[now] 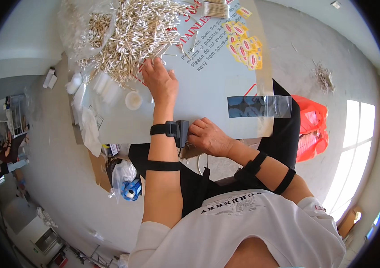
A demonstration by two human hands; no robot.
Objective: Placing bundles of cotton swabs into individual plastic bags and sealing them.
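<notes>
A large loose heap of cotton swabs point(141, 33) covers the far left of the table. My left hand point(159, 82) is at its near edge, with thumb and fingers apart and the fingertips among the outermost swabs. Nothing shows gripped in it. My right hand point(210, 137) rests at the table's near edge, beside the black device point(181, 133) strapped to my left wrist. Its fingers are curled inward; what they hold, if anything, is hidden. A round white tub point(133, 100) stands left of my left wrist, next to clear plastic containers point(107, 87).
A clear plastic bag point(80, 27) with swabs lies far left. Stacked swabs point(216, 10) and yellow-and-white labels point(246, 47) lie at the far side. A dark film strip point(246, 107) is taped over the right edge. A red bag point(310, 129) is on the floor.
</notes>
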